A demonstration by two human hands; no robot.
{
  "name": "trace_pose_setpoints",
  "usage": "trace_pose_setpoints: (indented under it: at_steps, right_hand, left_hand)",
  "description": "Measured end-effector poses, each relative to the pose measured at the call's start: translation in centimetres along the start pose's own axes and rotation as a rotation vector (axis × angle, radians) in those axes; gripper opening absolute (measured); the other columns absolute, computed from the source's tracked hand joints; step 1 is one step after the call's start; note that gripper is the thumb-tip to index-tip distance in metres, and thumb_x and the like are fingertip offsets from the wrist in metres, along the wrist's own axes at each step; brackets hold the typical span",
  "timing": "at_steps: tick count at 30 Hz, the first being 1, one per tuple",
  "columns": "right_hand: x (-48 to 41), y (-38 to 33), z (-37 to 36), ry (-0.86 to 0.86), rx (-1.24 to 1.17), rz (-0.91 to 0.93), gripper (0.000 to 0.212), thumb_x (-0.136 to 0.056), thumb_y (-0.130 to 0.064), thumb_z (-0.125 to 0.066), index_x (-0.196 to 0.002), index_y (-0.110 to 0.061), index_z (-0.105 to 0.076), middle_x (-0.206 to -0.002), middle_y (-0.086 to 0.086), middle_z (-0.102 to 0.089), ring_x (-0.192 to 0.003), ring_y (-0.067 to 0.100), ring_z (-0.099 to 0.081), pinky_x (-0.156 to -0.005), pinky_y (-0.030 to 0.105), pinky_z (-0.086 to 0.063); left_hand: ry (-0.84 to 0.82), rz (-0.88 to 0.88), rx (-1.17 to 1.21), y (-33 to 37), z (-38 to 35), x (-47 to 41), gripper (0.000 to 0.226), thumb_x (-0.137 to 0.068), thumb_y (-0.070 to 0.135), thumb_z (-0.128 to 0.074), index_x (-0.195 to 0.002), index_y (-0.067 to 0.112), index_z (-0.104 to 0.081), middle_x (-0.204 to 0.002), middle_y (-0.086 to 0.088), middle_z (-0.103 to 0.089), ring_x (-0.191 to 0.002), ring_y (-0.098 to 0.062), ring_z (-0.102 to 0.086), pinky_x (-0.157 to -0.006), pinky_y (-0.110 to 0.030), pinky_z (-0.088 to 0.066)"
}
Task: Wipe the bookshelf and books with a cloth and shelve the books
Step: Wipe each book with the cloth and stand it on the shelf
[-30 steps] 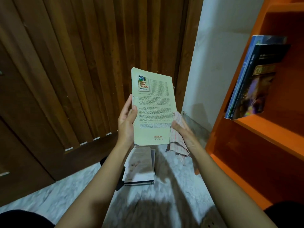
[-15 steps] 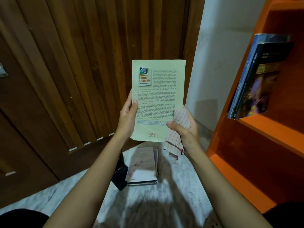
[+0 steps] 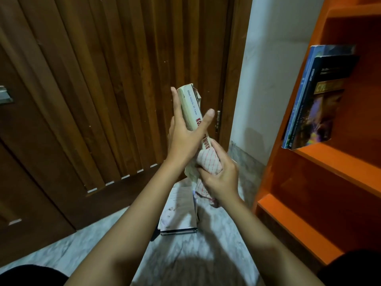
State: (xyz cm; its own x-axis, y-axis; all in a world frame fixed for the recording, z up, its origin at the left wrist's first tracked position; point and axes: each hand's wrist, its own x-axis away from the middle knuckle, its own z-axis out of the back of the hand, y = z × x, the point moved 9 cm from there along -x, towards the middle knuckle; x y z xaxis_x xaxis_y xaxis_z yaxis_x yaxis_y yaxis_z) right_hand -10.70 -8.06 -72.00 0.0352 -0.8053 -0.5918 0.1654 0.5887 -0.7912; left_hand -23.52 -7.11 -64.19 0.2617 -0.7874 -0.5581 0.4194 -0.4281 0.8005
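Note:
A pale cream paperback point(image 3: 190, 104) stands upright in front of me, its spine with red lettering turned toward me. My left hand point(image 3: 185, 139) holds it, thumb on one side of the spine and fingers on the other. My right hand point(image 3: 220, 178) grips a red-and-white checked cloth point(image 3: 208, 162) bunched against the lower part of the spine. The orange bookshelf point(image 3: 329, 162) is on the right, with two dark books point(image 3: 315, 104) leaning on its upper shelf.
A small stack of books point(image 3: 179, 213) lies on the marble floor point(image 3: 206, 254) below my hands. A slatted wooden door point(image 3: 103, 79) fills the left and back. A white wall point(image 3: 268, 79) stands between the door and the shelf. The lower orange shelf point(image 3: 299, 223) holds nothing visible.
The book has been turned from its back cover facing me to its spine facing me. My right hand with the cloth has moved onto the lower spine.

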Motion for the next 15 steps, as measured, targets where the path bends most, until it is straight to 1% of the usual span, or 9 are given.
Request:
trace_pose_setpoints:
  at_steps: [2, 4, 7, 8, 10, 11, 12, 13, 15]
  right_hand:
    - [0.5, -0.6, 0.0, 0.027, 0.059, 0.043, 0.07, -0.064, -0.031, -0.068, -0.131, -0.017, -0.054, -0.118, -0.005, -0.063, -0.106, -0.003, -0.057, -0.088, 0.007, -0.042]
    - [0.8, -1.2, 0.0, 0.041, 0.104, 0.099, 0.067, -0.067, -0.033, -0.068, -0.129, -0.012, -0.055, -0.112, -0.006, -0.061, -0.101, -0.007, -0.054, -0.083, 0.001, -0.039]
    - [0.8, -1.6, -0.5, 0.044, 0.182, 0.159, 0.066, -0.069, -0.018, -0.079, -0.13, -0.012, -0.054, -0.111, 0.002, -0.065, -0.096, -0.004, -0.054, -0.079, 0.0, -0.04]
    - [0.7, -1.7, -0.7, 0.038, 0.206, 0.17, 0.068, -0.069, -0.016, -0.081, -0.131, -0.014, -0.053, -0.111, 0.004, -0.065, -0.094, -0.001, -0.056, -0.077, 0.002, -0.043]
    - [0.4, -2.0, -1.1, 0.011, 0.24, 0.19, 0.073, -0.069, -0.018, -0.081, -0.135, -0.022, -0.049, -0.11, 0.002, -0.064, -0.09, 0.006, -0.06, -0.073, 0.016, -0.052]
    - [0.3, -2.1, -1.4, -0.012, 0.254, 0.199, 0.076, -0.07, -0.021, -0.08, -0.137, -0.027, -0.046, -0.109, 0.001, -0.063, -0.087, 0.008, -0.061, -0.07, 0.024, -0.054]
    - [0.2, -2.4, -1.6, -0.04, 0.265, 0.214, 0.077, -0.071, -0.026, -0.078, -0.139, -0.031, -0.042, -0.109, 0.0, -0.063, -0.087, 0.01, -0.061, -0.068, 0.027, -0.055]
    - [0.1, -2.6, -1.9, -0.069, 0.267, 0.235, 0.078, -0.072, -0.032, -0.076, -0.14, -0.034, -0.039, -0.109, -0.001, -0.062, -0.087, 0.01, -0.062, -0.068, 0.029, -0.055]
    - [0.2, -2.7, -2.1, -0.121, 0.202, 0.253, 0.077, -0.074, -0.041, -0.071, -0.141, -0.039, -0.033, -0.112, -0.001, -0.062, -0.093, 0.008, -0.062, -0.074, 0.027, -0.056]
  left_hand:
    - [0.034, -0.031, -0.034, 0.2, 0.5, 0.3, 0.096, -0.079, 0.059, -0.061, -0.142, 0.05, 0.011, -0.147, -0.001, -0.036, -0.115, -0.018, -0.055, -0.089, -0.045, -0.053]
    - [0.061, -0.048, -0.06, 0.3, 0.9, 0.5, 0.093, -0.084, 0.049, -0.059, -0.145, 0.043, 0.011, -0.136, -0.004, -0.048, -0.1, -0.017, -0.063, -0.079, -0.04, -0.058]
    - [0.112, -0.051, -0.107, 0.8, 1.6, 0.6, 0.087, -0.092, 0.034, -0.055, -0.147, 0.032, 0.012, -0.122, -0.006, -0.055, -0.083, -0.014, -0.065, -0.066, -0.028, -0.059]
    - [0.124, -0.053, -0.111, 0.9, 1.8, 0.6, 0.086, -0.093, 0.032, -0.054, -0.147, 0.03, 0.012, -0.121, -0.006, -0.055, -0.081, -0.013, -0.064, -0.064, -0.024, -0.058]
    - [0.141, -0.051, -0.085, 1.0, 2.4, 0.2, 0.083, -0.094, 0.026, -0.053, -0.148, 0.027, 0.011, -0.118, -0.004, -0.055, -0.08, -0.011, -0.064, -0.062, -0.021, -0.057]
    - [0.151, -0.038, -0.047, 0.9, 2.8, 0.0, 0.082, -0.095, 0.023, -0.052, -0.148, 0.025, 0.01, -0.117, -0.004, -0.054, -0.081, -0.012, -0.064, -0.064, -0.023, -0.057]
    - [0.165, -0.012, 0.006, 0.6, 3.2, -0.3, 0.08, -0.096, 0.021, -0.051, -0.148, 0.025, 0.009, -0.117, -0.004, -0.054, -0.084, -0.012, -0.065, -0.067, -0.025, -0.058]
    - [0.185, 0.025, 0.069, 0.1, 3.7, -0.6, 0.078, -0.096, 0.018, -0.05, -0.149, 0.025, 0.008, -0.116, -0.001, -0.054, -0.086, -0.012, -0.065, -0.07, -0.028, -0.058]
    - [0.239, 0.093, 0.226, -1.0, 4.7, -0.9, 0.074, -0.097, 0.013, -0.048, -0.149, 0.027, 0.002, -0.111, 0.013, -0.052, -0.089, -0.006, -0.066, -0.074, -0.03, -0.058]
